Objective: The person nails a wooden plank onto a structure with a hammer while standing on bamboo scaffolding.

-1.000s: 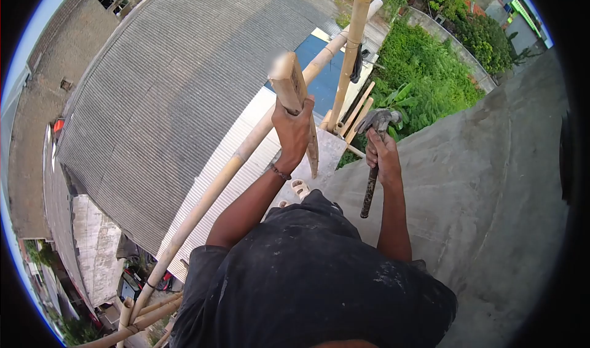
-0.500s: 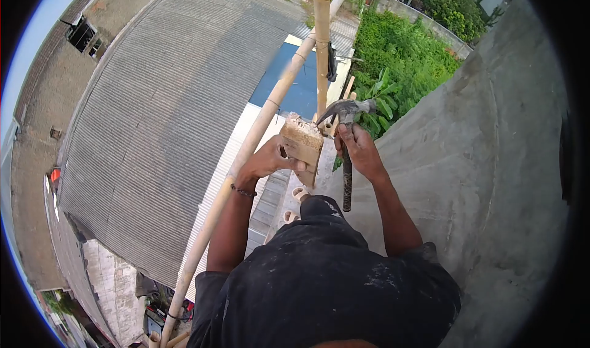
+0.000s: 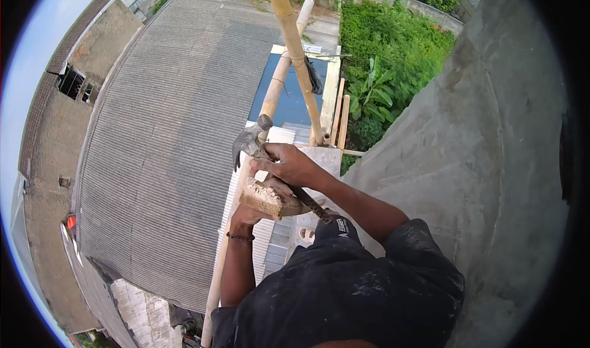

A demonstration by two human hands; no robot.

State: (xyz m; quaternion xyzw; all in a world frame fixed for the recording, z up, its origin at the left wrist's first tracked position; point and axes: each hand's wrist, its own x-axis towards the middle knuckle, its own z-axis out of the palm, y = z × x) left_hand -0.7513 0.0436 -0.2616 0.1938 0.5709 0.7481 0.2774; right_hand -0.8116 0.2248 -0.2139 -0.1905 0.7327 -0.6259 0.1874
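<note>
My right hand [image 3: 287, 164] grips a claw hammer [image 3: 251, 140] just below its head, over the bamboo rail. The dark handle slants down to the right, passing above a wooden block. My left hand [image 3: 249, 214], with a bead bracelet at the wrist, holds that wooden block [image 3: 261, 197] from below; its rough, splintered end faces up and left. Most of the left fingers are hidden under the block. Both hands are close together, left of my body's middle.
A long bamboo rail [image 3: 278, 84] slants past my left side, and an upright bamboo pole [image 3: 298, 53] crosses it. Corrugated roofs [image 3: 166, 121] lie far below. A grey concrete wall [image 3: 448, 157] rises at my right. Sandals [image 3: 305, 232] show beneath me.
My right hand has carried the hammer left across the block, and its head now points the other way. The block has moved down and left and turned in my left hand. The view has shifted.
</note>
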